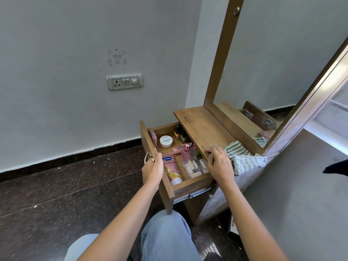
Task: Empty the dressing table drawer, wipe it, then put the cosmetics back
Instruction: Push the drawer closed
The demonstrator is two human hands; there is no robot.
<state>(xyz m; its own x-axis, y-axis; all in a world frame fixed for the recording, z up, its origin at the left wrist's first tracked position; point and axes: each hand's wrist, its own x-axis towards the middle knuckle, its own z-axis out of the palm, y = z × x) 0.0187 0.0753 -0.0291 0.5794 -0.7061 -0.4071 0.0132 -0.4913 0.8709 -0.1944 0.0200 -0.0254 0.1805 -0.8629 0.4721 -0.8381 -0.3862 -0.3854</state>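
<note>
The wooden drawer (165, 187) of the dressing table stands pulled out and holds several cosmetics: a pink Vaseline tube (172, 171), a white round jar (166, 141), dark nail polish bottles (179, 135), a pink-capped bottle (185, 154) and a clear box of small items (195, 167). My left hand (152, 169) grips the drawer front by its metal ring handle (146, 158). My right hand (219, 162) rests with curled fingers on the edge of the table top (203, 127). A striped green and white cloth (243, 159) lies on the table top beside my right hand.
A tall wood-framed mirror (282, 72) rises behind the table top. A switch and socket plate (124, 81) is on the white wall to the left. Dark stone floor (56, 194) spreads left of the drawer. My knees in blue jeans (165, 240) sit just below the drawer.
</note>
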